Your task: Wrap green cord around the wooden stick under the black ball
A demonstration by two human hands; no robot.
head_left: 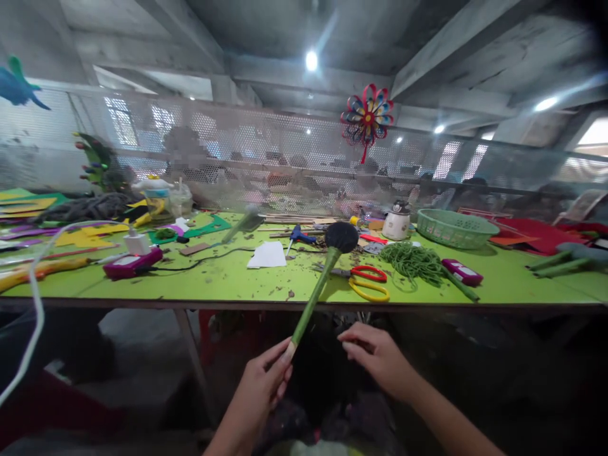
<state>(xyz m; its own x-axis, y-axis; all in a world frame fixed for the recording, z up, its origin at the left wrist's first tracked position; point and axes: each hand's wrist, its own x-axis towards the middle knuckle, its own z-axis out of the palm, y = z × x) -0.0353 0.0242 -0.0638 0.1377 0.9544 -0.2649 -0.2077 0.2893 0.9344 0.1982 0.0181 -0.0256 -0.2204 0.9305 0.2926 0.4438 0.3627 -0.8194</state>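
"Since the green table (266,288) spans the view, start there. What's biggest on its right?"

"A pale green basket (453,229), towards the far side."

"And the long thing?"

"A green stick (316,294) with a dark round head (341,237). It slants from the near middle up and right, its head showing in front of the tabletop."

"Beside that?"

"A tangle of green cord (413,263), right, nearer than the basket."

"How are the hands?"

"The left hand (263,386) is closed round the stick's pale lower end, thumb on top. The right hand (382,361) is near, right of the stick, fingers loosely curled with a small gap to the thumb; I see nothing in it."

"Any advice?"

"With the weight probably at the head, I'd grip firmly but not crush the end, and steady the stick higher up with the free fingers. I'd keep the head off the scissors (344,273) lying near the table's near edge, and off the white paper (266,254) left of it."
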